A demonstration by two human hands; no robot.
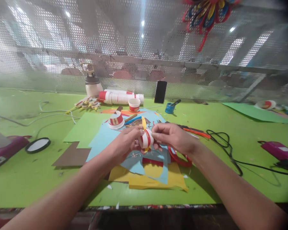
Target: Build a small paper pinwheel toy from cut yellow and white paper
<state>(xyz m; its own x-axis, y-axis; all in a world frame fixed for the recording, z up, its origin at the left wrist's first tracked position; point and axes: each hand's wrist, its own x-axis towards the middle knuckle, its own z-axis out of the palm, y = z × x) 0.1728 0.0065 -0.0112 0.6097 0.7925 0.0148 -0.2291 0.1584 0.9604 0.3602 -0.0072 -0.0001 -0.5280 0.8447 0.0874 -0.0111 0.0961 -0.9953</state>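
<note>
Between my two hands is a small white and red paper cup (146, 139), tilted on its side, with yellow paper pieces sticking out above and below it. My left hand (131, 139) grips the cup from its left side, fingers wrapped behind it. On the right, my right hand (166, 135) pinches at the cup's edge with thumb and forefinger. Beneath them lie light blue paper sheets (100, 137) and yellow paper (158, 183). Red-handled scissors (182, 160) lie partly hidden under my right hand. Another paper cup (116, 120) rests tilted on the blue paper.
Stacked paper cups (122, 97) lie at the back beside a spray bottle (92, 84) and an upright paper cup (134, 104). A phone (160, 92) stands near a blue jar (170, 108). Black cable (227, 145) runs right to a purple power strip (282, 151).
</note>
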